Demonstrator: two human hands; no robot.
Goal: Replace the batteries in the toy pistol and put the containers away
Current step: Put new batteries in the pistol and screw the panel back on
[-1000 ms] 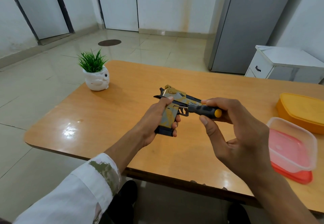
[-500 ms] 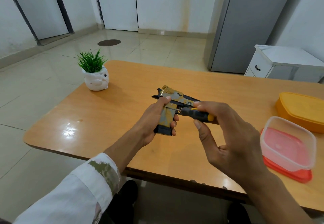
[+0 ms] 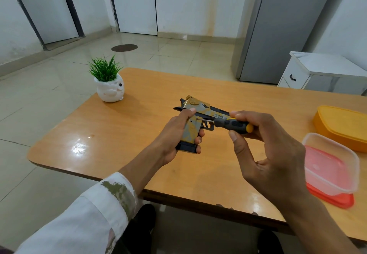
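Observation:
A yellow, grey and black toy pistol [image 3: 198, 112] is held above the middle of the wooden table [image 3: 123, 126]. My left hand [image 3: 178, 140] grips its handle from the left, thumb on the upper grip. My right hand [image 3: 266, 146] pinches a small screwdriver [image 3: 233, 125] with a black handle and yellow end. Its thin metal tip touches a screw on the pistol's side, just above the grip. At the right, a clear plastic container [image 3: 333, 164] sits upside down on its red lid, and a closed orange container [image 3: 341, 126] lies behind it.
A small green plant in a white pot [image 3: 109, 86] stands at the table's far left corner. A white cabinet [image 3: 321, 73] and a grey fridge [image 3: 278, 25] stand beyond the table's far right. The table's near edge runs just in front of my arms.
My right hand has drawn back slightly to the right and turned the screwdriver between its fingers, so more of the metal shaft shows. The pistol stays in my left hand.

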